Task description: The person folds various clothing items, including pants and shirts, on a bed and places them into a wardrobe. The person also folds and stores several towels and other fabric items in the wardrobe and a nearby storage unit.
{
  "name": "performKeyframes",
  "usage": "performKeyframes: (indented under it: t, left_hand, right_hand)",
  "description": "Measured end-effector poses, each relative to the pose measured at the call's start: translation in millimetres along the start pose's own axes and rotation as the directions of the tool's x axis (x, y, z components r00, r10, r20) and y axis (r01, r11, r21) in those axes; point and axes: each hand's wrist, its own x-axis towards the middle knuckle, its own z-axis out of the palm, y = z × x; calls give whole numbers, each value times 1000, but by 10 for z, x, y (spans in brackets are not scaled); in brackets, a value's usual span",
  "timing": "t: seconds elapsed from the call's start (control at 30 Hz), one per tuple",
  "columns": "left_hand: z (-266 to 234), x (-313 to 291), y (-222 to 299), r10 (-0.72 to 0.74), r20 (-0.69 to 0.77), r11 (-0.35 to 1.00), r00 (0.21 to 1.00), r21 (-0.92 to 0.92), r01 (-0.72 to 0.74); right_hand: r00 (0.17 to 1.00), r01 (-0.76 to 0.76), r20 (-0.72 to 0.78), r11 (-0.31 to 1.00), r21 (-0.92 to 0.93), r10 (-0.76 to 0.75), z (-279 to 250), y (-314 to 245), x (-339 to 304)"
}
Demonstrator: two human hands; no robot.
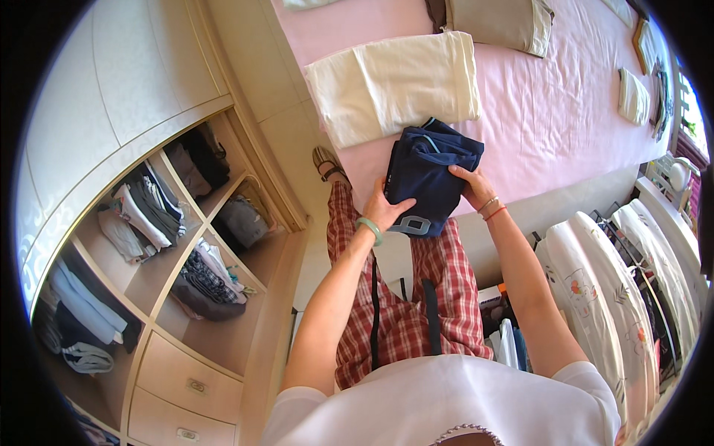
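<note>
Head view: left hand [384, 209] and right hand [471, 186] clamp a folded navy garment [425, 178] at the bed [565, 111] edge, just below a cream folded cloth [394, 85]; folding looks nearly finished.

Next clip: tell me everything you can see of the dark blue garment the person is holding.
The dark blue garment is folded into a compact bundle of soft, cloth-like fabric, with lighter blue piping near its top and a pale patch at its lower edge. It rests at the near edge of the pink bed, its top overlapping a folded cream cloth. The left hand grips its lower left side; the right hand holds its right edge.
</note>
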Motion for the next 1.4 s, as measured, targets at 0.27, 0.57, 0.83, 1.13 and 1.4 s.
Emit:
performKeyframes:
  t: [0.27, 0.57, 0.83, 1.13, 1.4]
  left_hand:
    - [-237, 152, -94, -359, 384, 915, 851, -34, 402]
    - [-288, -259, -644, -204, 485, 374, 850, -764, 525]
    - [64, -621, -729, -70, 412, 114, 908, -901, 418]
    - [7, -650, -540, -134, 374, 56, 918, -922, 384]
    - [-149, -552, -572, -7, 502, -332, 865, -817, 472]
  right_hand:
    - [984, -174, 45, 985, 1, 173, 79, -142, -30]
    - [992, -121, -54, 971, -206, 112, 8, -313, 196]
    - [993, -112, -73, 970, -215, 98, 108, -313, 85]
    - [991, -101, -95, 988, -114, 90, 116, -212, 18]
    - [991, -90, -100, 996, 7, 91, 101, -50, 33]
